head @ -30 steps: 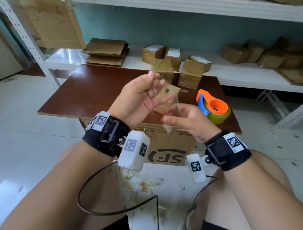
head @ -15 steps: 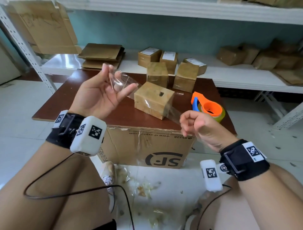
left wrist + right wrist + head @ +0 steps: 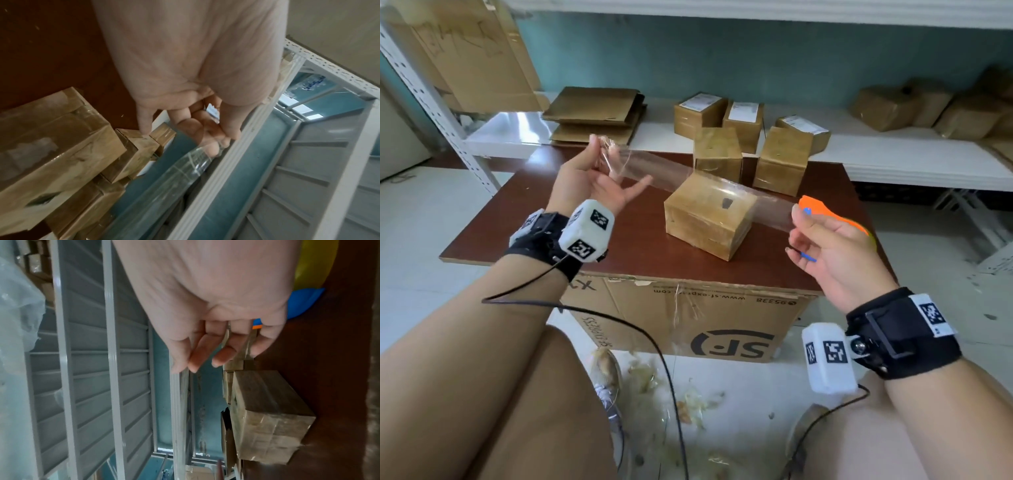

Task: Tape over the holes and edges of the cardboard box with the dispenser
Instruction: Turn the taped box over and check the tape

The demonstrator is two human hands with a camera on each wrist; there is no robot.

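Clear sticky tape (image 3: 709, 181), thin and floppy, stretches over the box (image 3: 705, 219) between each pinching grip, left hand (image 3: 592, 174) and right hand (image 3: 828, 246); hold only its ends.

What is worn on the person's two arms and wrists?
Both forearms are bare, without sleeves. The left wrist and the right wrist each carry a black strap with a white tag of black square code, a white camera block with similar codes, and a thin black cable.
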